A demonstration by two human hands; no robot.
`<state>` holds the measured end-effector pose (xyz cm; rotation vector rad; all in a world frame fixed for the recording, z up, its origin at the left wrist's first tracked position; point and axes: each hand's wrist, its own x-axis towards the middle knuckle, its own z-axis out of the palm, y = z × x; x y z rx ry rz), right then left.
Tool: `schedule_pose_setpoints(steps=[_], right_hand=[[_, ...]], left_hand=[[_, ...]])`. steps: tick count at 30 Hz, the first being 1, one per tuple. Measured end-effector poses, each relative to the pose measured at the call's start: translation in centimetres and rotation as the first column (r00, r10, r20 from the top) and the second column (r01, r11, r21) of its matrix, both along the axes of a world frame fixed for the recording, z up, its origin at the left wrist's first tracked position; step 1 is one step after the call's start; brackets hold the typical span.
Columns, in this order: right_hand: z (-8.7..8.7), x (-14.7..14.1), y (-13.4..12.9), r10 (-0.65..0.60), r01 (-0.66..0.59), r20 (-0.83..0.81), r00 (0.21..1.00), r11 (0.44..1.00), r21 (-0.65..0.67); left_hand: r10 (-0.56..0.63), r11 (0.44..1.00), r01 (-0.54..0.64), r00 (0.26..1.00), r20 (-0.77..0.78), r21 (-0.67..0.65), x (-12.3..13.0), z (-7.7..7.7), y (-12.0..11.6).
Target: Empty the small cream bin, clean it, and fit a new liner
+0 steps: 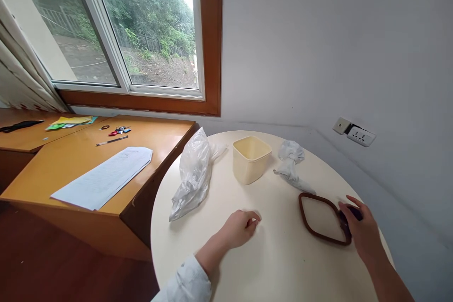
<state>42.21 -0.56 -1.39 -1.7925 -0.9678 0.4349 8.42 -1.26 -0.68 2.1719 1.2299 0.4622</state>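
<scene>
On the round cream table (279,269), my left hand (240,229) rests with its fingers curled in and nothing visible in them. My right hand (363,229) is at the right, its thumb and fingers around a small dark object (355,212), at the right edge of a clear lid with a brown rim (304,217). A pale yellow square container (247,167) stands open beyond my left hand. Left of it lies a crumpled clear plastic bag (194,170). A knotted whitish plastic bag (290,163) lies to its right.
A wooden desk (159,132) adjoins at the left, with paper sheets (106,177), a pen (112,140), keys (122,130) and coloured papers (71,121). Behind are a window (152,33) and a wall with a socket (361,136).
</scene>
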Motion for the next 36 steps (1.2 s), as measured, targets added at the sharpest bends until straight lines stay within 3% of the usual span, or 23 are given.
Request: schedule_pose_setpoints(steps=[1,2,4,7,12,15,17,19,20,22,24,27,30,33,36], right_hand=[[0.5,-1.1,0.2,0.056,-0.057,-0.277,0.959,0.998,0.004],[0.9,-2.1,0.4,0.106,-0.107,-0.491,0.865,0.994,0.025],[1.3,-4.0,0.8,0.179,-0.146,-0.722,0.668,0.983,0.108],[1.4,-5.6,1.1,0.290,-0.250,-0.804,0.520,0.951,0.181],[2.0,-5.9,1.8,0.362,-0.402,-0.802,0.475,0.900,0.168],[3.0,-4.8,3.6,0.341,-0.370,-0.773,0.534,0.917,0.149],[3.5,-3.6,5.6,0.289,-0.274,-0.637,0.714,0.953,0.125],[3.7,-2.0,7.7,0.159,-0.126,-0.292,0.943,0.984,0.130],[3.6,-1.2,8.7,0.113,-0.085,-0.216,0.970,0.987,0.137],[3.1,0.1,10.3,0.118,-0.110,-0.063,0.991,0.988,0.112],[2.1,0.8,11.1,0.209,-0.210,0.033,0.977,0.978,0.019],[0.0,1.1,11.2,0.349,-0.334,0.071,0.935,0.928,-0.162],[-1.5,0.9,11.1,0.417,-0.378,0.096,0.904,0.883,-0.279],[-1.7,1.0,11.2,0.434,-0.372,0.151,0.888,0.872,-0.319],[-0.7,0.9,11.3,0.415,-0.342,0.231,0.880,0.891,-0.300]], left_hand=[[0.001,1.000,-0.001,1.000,0.006,-0.001,0.0,0.0,0.0],[0.003,1.000,-0.003,1.000,0.014,-0.004,0.0,0.0,0.0],[0.003,1.000,-0.002,0.999,0.037,-0.012,-0.1,0.0,0.1],[-0.005,0.999,0.007,0.997,0.071,-0.033,-0.1,-0.1,0.2],[0.005,0.997,0.003,0.994,0.109,-0.079,-0.2,-0.4,0.5],[0.009,0.995,0.004,0.992,0.123,-0.104,-0.2,-0.5,0.6],[0.014,0.992,0.002,0.992,0.129,-0.124,-0.2,-0.6,0.6],[0.019,0.990,0.002,0.990,0.141,-0.141,-0.1,-0.6,0.7],[0.021,0.989,0.001,0.989,0.149,-0.149,-0.1,-0.6,0.8],[0.026,0.986,0.001,0.987,0.161,-0.166,-0.1,-0.5,0.8],[0.037,0.983,-0.006,0.985,0.167,-0.184,-0.1,-0.4,0.8],[0.046,0.982,-0.013,0.984,0.174,-0.189,-0.1,-0.2,0.8],[0.043,0.983,-0.012,0.985,0.166,-0.182,-0.1,-0.2,0.8],[0.046,0.983,-0.019,0.988,0.146,-0.184,0.0,-0.1,0.9],[0.046,0.981,-0.017,0.988,0.147,-0.192,0.0,-0.1,1.0]])
